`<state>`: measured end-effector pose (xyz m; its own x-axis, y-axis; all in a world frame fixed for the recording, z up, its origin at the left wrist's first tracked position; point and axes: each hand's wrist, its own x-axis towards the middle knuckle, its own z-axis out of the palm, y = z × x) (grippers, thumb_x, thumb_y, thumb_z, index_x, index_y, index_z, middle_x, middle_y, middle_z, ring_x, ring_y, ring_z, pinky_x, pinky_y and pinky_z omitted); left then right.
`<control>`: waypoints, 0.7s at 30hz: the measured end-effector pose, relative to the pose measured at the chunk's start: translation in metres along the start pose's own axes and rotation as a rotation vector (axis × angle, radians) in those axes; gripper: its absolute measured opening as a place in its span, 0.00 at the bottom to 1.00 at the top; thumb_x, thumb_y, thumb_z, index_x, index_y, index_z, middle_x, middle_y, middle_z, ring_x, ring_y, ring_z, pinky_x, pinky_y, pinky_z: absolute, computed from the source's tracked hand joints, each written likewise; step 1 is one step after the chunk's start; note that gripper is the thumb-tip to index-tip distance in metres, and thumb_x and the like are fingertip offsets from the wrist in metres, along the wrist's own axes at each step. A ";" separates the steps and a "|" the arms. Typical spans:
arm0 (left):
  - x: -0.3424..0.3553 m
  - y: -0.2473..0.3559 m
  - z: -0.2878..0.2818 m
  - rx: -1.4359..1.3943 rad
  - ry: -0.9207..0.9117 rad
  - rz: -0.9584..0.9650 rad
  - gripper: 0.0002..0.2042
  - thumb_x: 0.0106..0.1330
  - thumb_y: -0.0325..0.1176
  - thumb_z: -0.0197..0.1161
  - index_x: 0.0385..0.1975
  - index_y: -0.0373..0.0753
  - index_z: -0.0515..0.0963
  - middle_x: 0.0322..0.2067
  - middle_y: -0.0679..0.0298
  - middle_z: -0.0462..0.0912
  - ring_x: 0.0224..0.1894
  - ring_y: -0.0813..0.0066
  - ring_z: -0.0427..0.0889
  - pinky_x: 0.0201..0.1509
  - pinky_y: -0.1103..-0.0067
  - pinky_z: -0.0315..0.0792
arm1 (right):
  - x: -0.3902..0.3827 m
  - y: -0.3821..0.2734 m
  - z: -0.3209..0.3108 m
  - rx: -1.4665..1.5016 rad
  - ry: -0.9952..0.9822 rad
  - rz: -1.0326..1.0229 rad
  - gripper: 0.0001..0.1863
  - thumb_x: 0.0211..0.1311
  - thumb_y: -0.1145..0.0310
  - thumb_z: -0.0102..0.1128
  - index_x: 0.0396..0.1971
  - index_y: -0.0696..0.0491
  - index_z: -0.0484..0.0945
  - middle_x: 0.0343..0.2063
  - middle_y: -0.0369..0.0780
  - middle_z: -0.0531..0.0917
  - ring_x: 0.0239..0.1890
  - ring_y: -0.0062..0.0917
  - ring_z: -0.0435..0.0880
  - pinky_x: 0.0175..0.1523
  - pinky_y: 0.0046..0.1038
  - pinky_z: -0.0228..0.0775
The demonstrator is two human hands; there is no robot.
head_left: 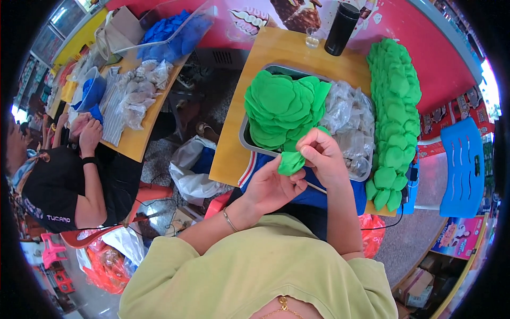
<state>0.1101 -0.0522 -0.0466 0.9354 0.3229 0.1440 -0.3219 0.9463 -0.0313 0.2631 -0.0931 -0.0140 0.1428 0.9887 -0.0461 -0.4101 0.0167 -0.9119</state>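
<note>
In front of my chest, both hands meet over a small crumpled piece of green cloth [291, 163]. My left hand [265, 189] pinches it from the left, palm turned up. The fingers of my right hand [325, 157] close on its right side, and another bit of green shows above them. Just beyond lies a grey tray [242, 133], holding a stack of round green cloth pieces [284, 106] on its left. Clear plastic bags [348, 114] with small contents fill its right side.
A long cluster of green petal-like pieces [394, 117] runs along the right of the wooden table [226, 154]. Behind the tray stand a black flask [341, 29] and a clear cup [312, 38]. To the left, another person [64, 183] handles blue cloth. A blue chair [461, 165] stands right.
</note>
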 end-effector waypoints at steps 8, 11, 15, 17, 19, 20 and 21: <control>0.000 -0.007 0.012 -0.135 -0.127 0.010 0.14 0.68 0.43 0.47 0.44 0.42 0.72 0.42 0.67 0.75 0.44 0.75 0.70 0.54 0.73 0.61 | -0.005 0.003 0.004 0.051 -0.086 -0.005 0.03 0.59 0.73 0.56 0.29 0.53 0.71 0.26 0.30 0.75 0.27 0.10 0.71 0.30 0.14 0.62; -0.001 -0.002 0.009 -0.045 -0.139 0.023 0.14 0.68 0.40 0.47 0.46 0.41 0.72 0.45 0.66 0.75 0.48 0.75 0.71 0.53 0.74 0.63 | -0.004 0.012 -0.001 -0.005 0.031 0.038 0.02 0.59 0.73 0.54 0.31 0.53 0.72 0.27 0.30 0.75 0.27 0.09 0.70 0.30 0.14 0.62; -0.004 0.009 0.009 0.337 0.283 0.058 0.12 0.66 0.33 0.52 0.46 0.38 0.71 0.41 0.65 0.77 0.44 0.77 0.75 0.47 0.80 0.68 | -0.013 0.010 -0.001 -0.274 0.270 -0.158 0.05 0.59 0.77 0.51 0.35 0.55 0.73 0.28 0.33 0.73 0.31 0.14 0.71 0.37 0.15 0.64; -0.004 0.011 0.010 0.527 0.356 0.123 0.11 0.64 0.28 0.55 0.45 0.37 0.72 0.39 0.65 0.78 0.42 0.78 0.77 0.43 0.84 0.70 | -0.015 0.004 0.006 -0.355 0.208 -0.243 0.06 0.58 0.78 0.52 0.35 0.56 0.74 0.28 0.33 0.74 0.32 0.15 0.73 0.39 0.17 0.65; -0.005 0.012 0.009 0.575 0.390 0.140 0.10 0.64 0.28 0.55 0.44 0.37 0.71 0.39 0.65 0.78 0.40 0.78 0.78 0.42 0.84 0.71 | -0.017 0.004 0.006 -0.486 0.066 -0.304 0.06 0.56 0.82 0.52 0.33 0.59 0.74 0.30 0.36 0.73 0.32 0.16 0.72 0.38 0.16 0.64; -0.006 0.012 0.007 0.627 0.419 0.157 0.10 0.64 0.29 0.55 0.43 0.38 0.71 0.38 0.65 0.78 0.39 0.77 0.79 0.40 0.85 0.71 | -0.018 0.005 0.007 -0.482 0.062 -0.294 0.06 0.56 0.82 0.52 0.33 0.59 0.74 0.30 0.36 0.73 0.32 0.16 0.72 0.38 0.16 0.64; -0.006 0.011 0.007 0.621 0.430 0.160 0.10 0.64 0.29 0.55 0.43 0.38 0.71 0.38 0.65 0.78 0.39 0.77 0.79 0.40 0.85 0.71 | -0.019 0.004 0.012 -0.561 0.094 -0.289 0.05 0.55 0.81 0.53 0.32 0.59 0.74 0.28 0.37 0.74 0.30 0.17 0.73 0.37 0.18 0.66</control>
<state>0.1002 -0.0436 -0.0412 0.8045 0.5533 -0.2162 -0.3621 0.7452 0.5599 0.2483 -0.1097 -0.0123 0.2662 0.9381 0.2217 0.1872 0.1753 -0.9666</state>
